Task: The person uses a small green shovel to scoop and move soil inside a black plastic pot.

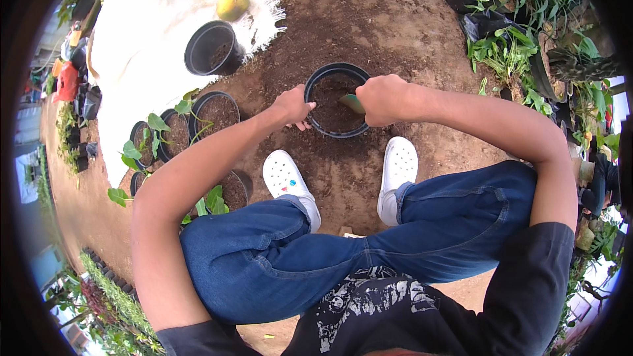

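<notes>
A round black plastic pot (338,135) stands on the ground between and just beyond my feet, with dark soil (328,100) inside. My left hand (292,107) is closed on the pot's left rim, thumb at the edge and fingers against the outer wall. Over the right rim, my right hand (386,100) makes a fist around a small hand trowel. Its greenish blade (353,103) points left into the pot, close to the soil; the fist hides the handle.
A white woven sheet (151,20) at the left bears a yellow round fruit (233,6) and a tilted black pot (204,47). Several soil-filled pots, some with leafy seedlings (157,122), stand by my left arm. Leafy plants (504,53) line the right. White clogs (399,165) are on my feet.
</notes>
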